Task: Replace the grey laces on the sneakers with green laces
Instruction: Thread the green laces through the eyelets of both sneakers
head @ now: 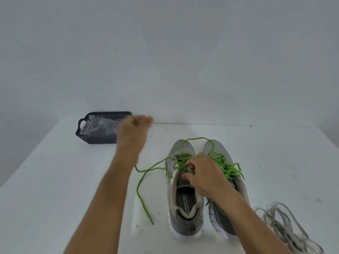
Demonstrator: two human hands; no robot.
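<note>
- Two grey sneakers stand side by side on the white table [55,180], toes pointing away from the person, heels nearest the camera.
- The left sneaker [180,204] shows its open collar and an insole printed "MEMORY FO…"; the rest of the print is hidden.
- The right sneaker [216,149] is partly covered by the right forearm; its eyelet area carries a green lace [229,167] bunched in loops on top.
- A second green lace [141,191] is threaded through the left sneaker. One free end runs left from the eyelets, drops across the table and ends near the sneaker's heel. Another length arcs over the toes of both sneakers.
- The left hand [133,131] is raised above the table, left of the sneakers, blurred. Its fingers are curled closed; the lace rises toward this hand, but whether the fingers grip it cannot be told.
- The right hand [203,173] rests on the tongue area of the left sneaker, thumb and fingers pinching at the eyelet row where the lace crosses.
- One heap of grey laces [286,228] lies loose on the table, to the right of the sneakers; a count of strands cannot be made.
- One dark perforated plastic basket [97,138] sits at the far left of the table, holding a clear plastic bag [95,125].
</note>
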